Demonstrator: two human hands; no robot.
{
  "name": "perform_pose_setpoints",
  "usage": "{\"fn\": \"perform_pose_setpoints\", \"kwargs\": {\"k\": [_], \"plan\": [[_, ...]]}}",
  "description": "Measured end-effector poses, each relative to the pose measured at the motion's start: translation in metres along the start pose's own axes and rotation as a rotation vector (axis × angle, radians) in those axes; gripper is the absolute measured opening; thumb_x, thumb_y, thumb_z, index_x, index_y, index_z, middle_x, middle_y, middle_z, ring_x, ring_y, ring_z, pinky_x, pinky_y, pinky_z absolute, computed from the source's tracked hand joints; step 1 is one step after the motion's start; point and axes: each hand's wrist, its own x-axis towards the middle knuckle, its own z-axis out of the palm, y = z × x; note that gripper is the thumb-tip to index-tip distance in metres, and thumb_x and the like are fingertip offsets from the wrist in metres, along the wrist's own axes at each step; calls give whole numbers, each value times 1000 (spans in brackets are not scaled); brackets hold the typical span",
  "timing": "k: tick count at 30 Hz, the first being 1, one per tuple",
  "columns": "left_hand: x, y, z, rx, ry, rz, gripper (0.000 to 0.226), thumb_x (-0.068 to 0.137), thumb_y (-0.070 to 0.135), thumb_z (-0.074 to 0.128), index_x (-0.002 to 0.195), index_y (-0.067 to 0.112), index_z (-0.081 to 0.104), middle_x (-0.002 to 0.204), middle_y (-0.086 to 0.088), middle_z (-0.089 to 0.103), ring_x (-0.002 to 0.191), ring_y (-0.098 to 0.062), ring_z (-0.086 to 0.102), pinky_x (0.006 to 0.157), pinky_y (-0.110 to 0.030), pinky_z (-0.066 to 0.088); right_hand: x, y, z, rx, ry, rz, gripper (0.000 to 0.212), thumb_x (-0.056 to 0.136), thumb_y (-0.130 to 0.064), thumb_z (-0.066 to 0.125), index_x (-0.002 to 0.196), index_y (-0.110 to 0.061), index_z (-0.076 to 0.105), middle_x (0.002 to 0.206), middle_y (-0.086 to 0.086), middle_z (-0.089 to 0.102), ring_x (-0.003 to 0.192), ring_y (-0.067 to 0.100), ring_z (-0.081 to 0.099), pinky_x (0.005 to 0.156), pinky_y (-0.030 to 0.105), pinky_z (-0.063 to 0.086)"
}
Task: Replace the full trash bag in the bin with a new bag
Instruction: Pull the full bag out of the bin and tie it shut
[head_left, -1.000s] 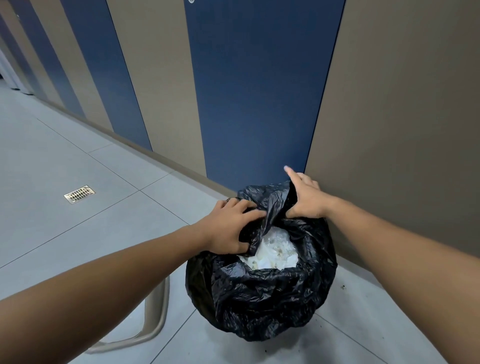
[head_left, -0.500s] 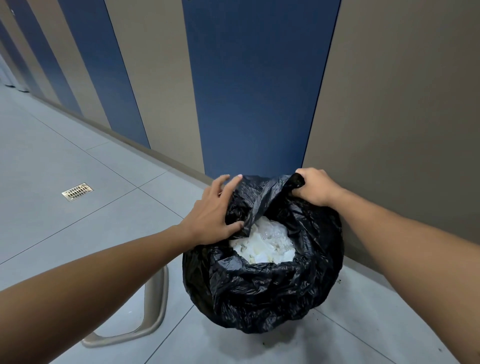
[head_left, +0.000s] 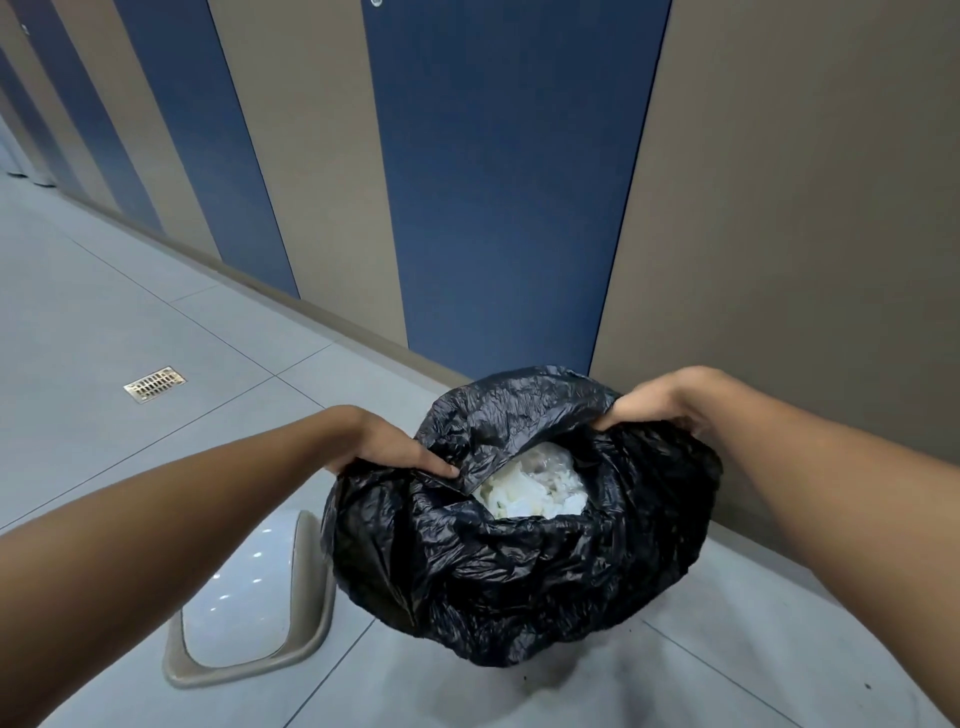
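Observation:
A full black trash bag (head_left: 519, 561) stands on the floor against the wall, its mouth open over white paper waste (head_left: 530, 488). The plastic drapes over and hides the bin underneath. My left hand (head_left: 384, 441) grips the bag's rim on the left side, fingers curled over the edge. My right hand (head_left: 654, 400) is closed on the rim at the far right, close to the wall. Both arms reach in from the bottom corners.
A grey ring-shaped bin lid frame (head_left: 306, 613) lies flat on the tiled floor just left of the bag. A metal floor drain (head_left: 154, 384) sits further left. Blue and beige wall panels (head_left: 509, 182) rise directly behind the bag.
My hands have moved apart from the bag's middle top to its left and right rim and closed on the plastic. The mouth is stretched wider and the view has come closer.

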Motion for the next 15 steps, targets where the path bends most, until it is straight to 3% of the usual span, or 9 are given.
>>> {"fn": "perform_pose_setpoints", "kwargs": {"k": [3,5,7,9,10,13,15], "plan": [[-3,17,7,203,371,37,73,86,63,72,132,7,60,127,-12,71,111,-31,70,80,-30,55,-7,-10,-5,-89,114,-54,56,86,-59,68,117,-13,66,107,5,73,97,29,73,99,42,55],[-11,34,14,427,662,94,78,88,62,68,139,6,50,138,-15,61,124,-34,59,87,-32,45,-16,-21,-14,-198,184,-68,64,86,-64,66,127,-13,64,118,4,69,106,29,70,101,40,53],[-16,49,14,479,755,154,77,90,59,66,143,8,42,139,-16,59,126,-35,56,92,-34,47,-26,-33,-26,-255,229,-95,70,85,-64,69,130,-11,63,131,4,66,114,30,68,103,40,52],[-23,61,12,496,775,184,73,91,57,63,143,11,40,135,-15,59,123,-36,57,95,-41,51,-33,-41,-36,-198,188,-131,65,83,-58,75,124,-8,65,123,9,72,105,32,73,97,45,57],[-27,66,11,532,824,199,65,94,54,60,140,12,42,132,-15,58,118,-37,58,89,-42,52,-37,-45,-38,-153,171,-159,60,84,-53,77,121,-8,64,117,11,74,99,33,75,93,48,60],[-34,78,11,584,1088,371,28,98,36,52,116,15,54,115,-13,57,94,-37,57,71,-40,42,-44,-57,-40,-105,259,-282,46,92,-43,72,119,-7,61,114,8,70,96,32,74,87,46,62],[-37,86,13,471,1096,510,15,98,33,52,102,19,54,103,-9,61,95,-38,61,72,-38,43,-48,-68,-36,-78,330,-387,35,94,-37,68,111,-8,61,109,8,67,94,30,72,85,42,62]]}}
